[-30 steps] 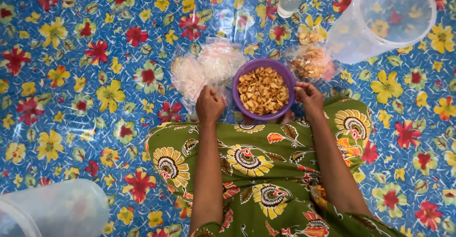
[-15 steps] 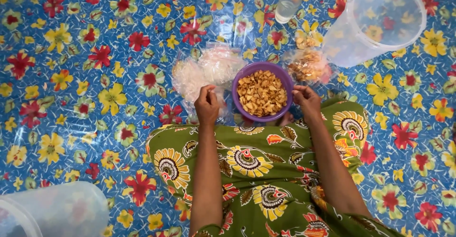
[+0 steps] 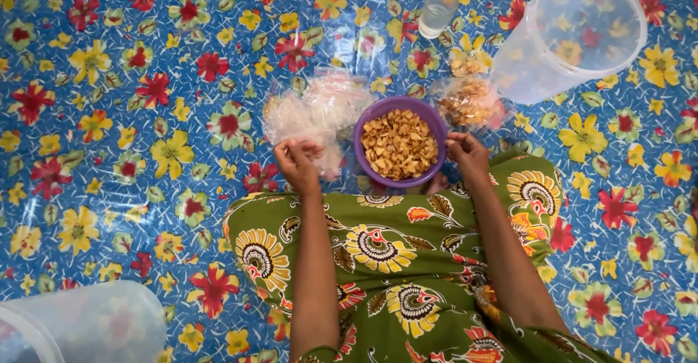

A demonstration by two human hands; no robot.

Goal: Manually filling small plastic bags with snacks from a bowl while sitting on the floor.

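Observation:
A purple bowl (image 3: 433, 124) full of small golden fried snacks (image 3: 399, 145) stands on the flowered mat just beyond my knees. My left hand (image 3: 298, 162) is to the left of the bowl, fingers pinched on the edge of a heap of empty clear plastic bags (image 3: 311, 112). My right hand (image 3: 467, 155) rests at the bowl's right rim, fingers curled; whether it holds anything is unclear. A small clear bag filled with snacks (image 3: 467, 100) lies just beyond the right hand.
A large clear plastic tub (image 3: 574, 36) lies tilted at the far right. A small clear glass (image 3: 438, 10) stands beyond the bowl. Another clear tub (image 3: 80, 326) sits at the near left corner. My lap is covered in green patterned cloth (image 3: 392, 261).
My left hand moved left, away from the bowl's rim, onto the heap of empty bags. The right hand stayed at the bowl's right side.

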